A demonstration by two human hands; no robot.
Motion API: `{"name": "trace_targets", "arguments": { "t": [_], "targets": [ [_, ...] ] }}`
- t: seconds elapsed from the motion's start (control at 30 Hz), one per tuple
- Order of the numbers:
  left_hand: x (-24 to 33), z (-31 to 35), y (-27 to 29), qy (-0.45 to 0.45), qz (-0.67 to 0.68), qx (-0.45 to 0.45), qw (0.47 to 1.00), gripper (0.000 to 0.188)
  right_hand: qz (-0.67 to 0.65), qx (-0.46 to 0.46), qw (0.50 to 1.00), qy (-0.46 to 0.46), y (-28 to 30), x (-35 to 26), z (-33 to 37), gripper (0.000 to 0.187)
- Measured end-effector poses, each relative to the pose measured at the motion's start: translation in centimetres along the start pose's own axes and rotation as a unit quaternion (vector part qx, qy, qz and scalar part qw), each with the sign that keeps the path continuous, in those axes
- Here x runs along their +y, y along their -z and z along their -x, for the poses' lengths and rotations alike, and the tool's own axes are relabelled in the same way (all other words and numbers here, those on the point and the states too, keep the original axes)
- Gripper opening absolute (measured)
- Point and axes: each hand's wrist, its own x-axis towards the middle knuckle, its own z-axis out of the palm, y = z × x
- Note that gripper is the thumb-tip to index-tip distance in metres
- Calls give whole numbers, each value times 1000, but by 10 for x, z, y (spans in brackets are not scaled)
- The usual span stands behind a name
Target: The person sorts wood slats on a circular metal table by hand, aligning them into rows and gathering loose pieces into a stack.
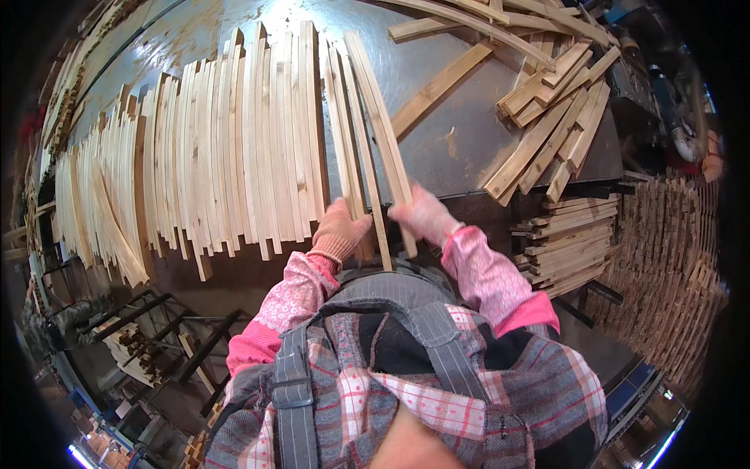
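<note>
My right hand [426, 216], in a pale glove, is closed around the near part of a long wooden strip [376, 109], which slants away across the metal table. My left hand [339, 233], in an orange-tan glove, lies at the near ends of a narrow pair of strips [339, 133]; its thumb crosses them and its fingers are partly hidden. Between the hands, a single thin strip [365, 148] reaches past the table edge towards my body. Left of my left hand, a broad row of strips [250, 141] lies side by side, their ends uneven.
A grey metal table [449, 160] carries loose boards [547, 94] heaped at the far right. Stacked wood [574, 242] stands beyond its right near edge, beside a larger stack [664, 258]. A dark metal frame [176, 332] stands low at the left.
</note>
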Motion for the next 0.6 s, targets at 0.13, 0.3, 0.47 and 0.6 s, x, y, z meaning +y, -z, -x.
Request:
{"name": "trace_targets", "arguments": {
  "t": [0.13,0.3,0.47,0.6],
  "targets": [
    [34,20,13,25,-66,-81,994,55,-79,-3,997,14,-29,30,8,69],
    [52,-6,46,9,-71,-35,997,56,189,8,982,-2,-16,-48,-15,61],
    [72,-43,75,-86,-141,162,973,67,479,-95,871,-47,-20,-88,-54,69],
    [79,-40,58,-95,-158,184,966,74,449,-157,880,-7,25,-95,-73,58]
  ]
}}
